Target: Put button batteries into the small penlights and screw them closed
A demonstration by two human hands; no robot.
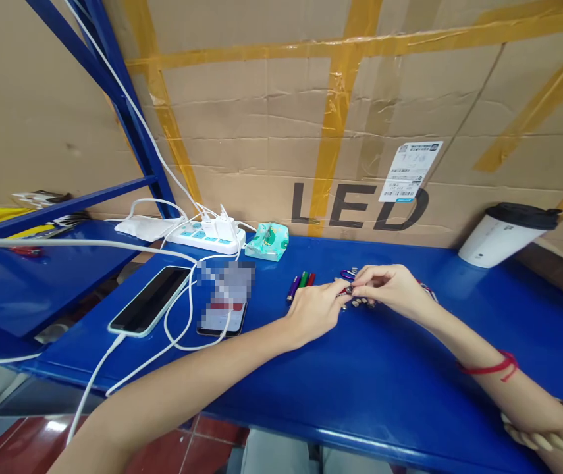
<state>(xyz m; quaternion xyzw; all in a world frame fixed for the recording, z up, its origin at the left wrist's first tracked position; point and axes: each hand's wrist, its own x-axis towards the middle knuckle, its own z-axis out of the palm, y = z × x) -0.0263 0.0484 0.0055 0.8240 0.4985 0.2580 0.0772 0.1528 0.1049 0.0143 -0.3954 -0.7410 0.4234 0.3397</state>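
My left hand (315,309) is closed around a small red metal tube (343,293), mostly hidden by the fingers. At the tube's right end, my right hand (396,289) pinches a small dark, silvery end piece (349,288); whether the two parts are joined I cannot tell. Just below the fingertips lie several small metal pieces (357,303) on the blue table (311,382). Left of my left hand, purple (293,288), green (303,280) and red (311,280) tubes rest side by side. A purple-blue carabiner clip (347,274) lies behind my fingers.
Two phones (150,301) (222,321) and looping white cables (191,299) occupy the left side. Behind them are a power strip (205,238) and a green tissue pack (268,241). A lidded paper cup (506,237) stands back right, against a large taped cardboard box (271,131).
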